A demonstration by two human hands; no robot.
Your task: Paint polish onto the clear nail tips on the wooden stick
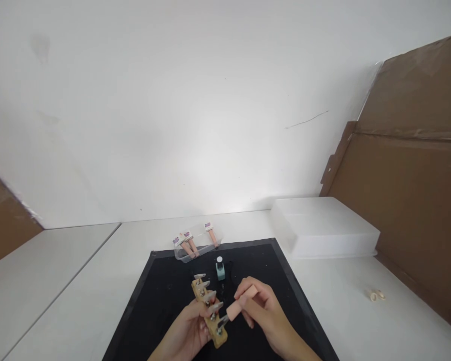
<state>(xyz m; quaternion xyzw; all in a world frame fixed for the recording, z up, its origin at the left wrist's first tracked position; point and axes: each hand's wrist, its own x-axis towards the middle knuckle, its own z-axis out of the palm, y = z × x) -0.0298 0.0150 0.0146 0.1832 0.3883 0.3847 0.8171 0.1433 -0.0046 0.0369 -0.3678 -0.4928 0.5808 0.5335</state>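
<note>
- The left hand was grasping a narrow wooden stand from its side, above the black mat on the table.
- The right hand was pinching a pink stick between thumb and fingers, and one end of it was at the nearest clear nail tip; whether they touched, I could not tell.
- The wooden stand looked light and stiff, so its long edges seemed the good place to hold, away from the row of nail tips.
- The nail tips looked thin, smooth and perhaps slippery; a sideways push could probably bend one or loosen it from its small metal mount.
- The pink stick seemed light, and its thick body gave an easy hold around the middle. Its material was not certain, so a gentle pinch seemed the safer one.
- A small teal bottle stood just beyond the stand. Farther away was a clear tray with more pink sticks, which had printed labels.
</note>
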